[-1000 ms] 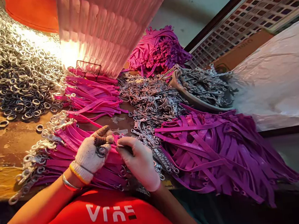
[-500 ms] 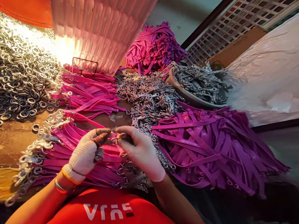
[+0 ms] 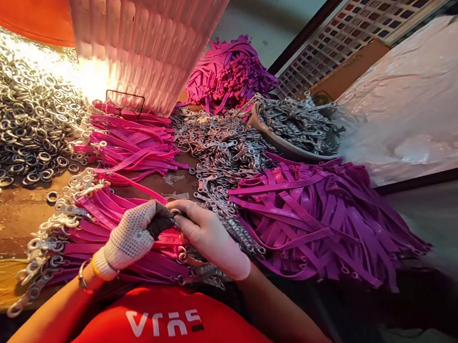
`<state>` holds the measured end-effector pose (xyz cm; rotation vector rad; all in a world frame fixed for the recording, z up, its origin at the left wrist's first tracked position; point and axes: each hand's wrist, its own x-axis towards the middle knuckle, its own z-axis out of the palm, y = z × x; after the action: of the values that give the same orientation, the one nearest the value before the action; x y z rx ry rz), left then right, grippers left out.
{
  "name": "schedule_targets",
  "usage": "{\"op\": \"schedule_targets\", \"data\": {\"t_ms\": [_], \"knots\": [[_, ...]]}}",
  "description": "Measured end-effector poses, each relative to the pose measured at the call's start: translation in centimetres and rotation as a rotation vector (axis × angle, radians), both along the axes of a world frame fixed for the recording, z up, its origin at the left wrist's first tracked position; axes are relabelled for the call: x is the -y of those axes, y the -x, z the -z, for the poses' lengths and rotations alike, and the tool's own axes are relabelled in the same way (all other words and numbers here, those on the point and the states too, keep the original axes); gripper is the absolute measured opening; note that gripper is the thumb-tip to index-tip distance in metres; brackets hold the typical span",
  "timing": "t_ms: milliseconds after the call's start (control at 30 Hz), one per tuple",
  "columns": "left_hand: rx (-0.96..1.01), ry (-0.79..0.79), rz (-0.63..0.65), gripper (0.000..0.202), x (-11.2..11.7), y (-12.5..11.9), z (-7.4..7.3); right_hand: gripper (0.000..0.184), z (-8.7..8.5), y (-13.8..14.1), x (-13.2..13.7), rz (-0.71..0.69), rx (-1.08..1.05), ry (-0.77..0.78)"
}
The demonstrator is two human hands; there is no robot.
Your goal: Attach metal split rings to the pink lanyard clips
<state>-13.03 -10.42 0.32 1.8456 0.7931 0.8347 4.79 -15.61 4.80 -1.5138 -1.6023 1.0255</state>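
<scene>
Left hand [image 3: 132, 238] and right hand [image 3: 209, 239], apparently touching, hemmed by straps [image 3: 104, 209].

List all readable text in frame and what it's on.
"SULA", probably: white letters, upside down to the camera, last one uncertain, on the red shirt.
Faint print on the brown box: too blurred to read.
Nothing else legible.

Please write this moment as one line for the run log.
left hand: gloved, fingertips pinched against right hand | held: hidden | below: pink straps | nearby: metal rings, purple straps
</scene>
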Motion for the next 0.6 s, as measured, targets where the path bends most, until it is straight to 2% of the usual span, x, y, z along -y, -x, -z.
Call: {"op": "schedule_targets", "data": {"t_ms": [100, 200, 300, 367, 467, 533, 600], "knots": [[-0.067, 0.007, 0.010, 0.013, 0.1, 0.0, 0.5, 0.032, 0.0, -0.2, 0.8, 0.008, 0.206, -0.191], [-0.084, 0.022, 0.025, 0.009, 0.5, -0.1, 0.8, 0.031, -0.1, -0.4, 1.0, -0.101, 0.501, -0.297], [-0.065, 0.158, 0.041, 0.015, 0.7, -0.2, 0.2, 0.028, 0.0, -0.6, 0.7, -0.237, 0.815, -0.362], [-0.049, 0.277, 0.037, 0.021, 0.9, -0.3, -0.8, 0.027, 0.1, -0.7, 0.4, -0.270, 0.954, -0.473], [0.044, 0.470, -0.001, 0.020, 1.0, -0.7, -2.3, 0.027, 0.7, -1.0, 0.0, -0.221, 0.986, -0.606], [0.110, 0.616, -0.018, 0.018, 0.6, -1.2, -2.9, 0.032, 1.3, -1.4, -0.2, -0.174, 0.880, -0.575], [0.067, 0.659, 0.017, 0.014, -0.9, -1.8, -3.2, 0.037, 1.9, -2.0, -0.5, -0.120, 0.763, -0.502]]}}
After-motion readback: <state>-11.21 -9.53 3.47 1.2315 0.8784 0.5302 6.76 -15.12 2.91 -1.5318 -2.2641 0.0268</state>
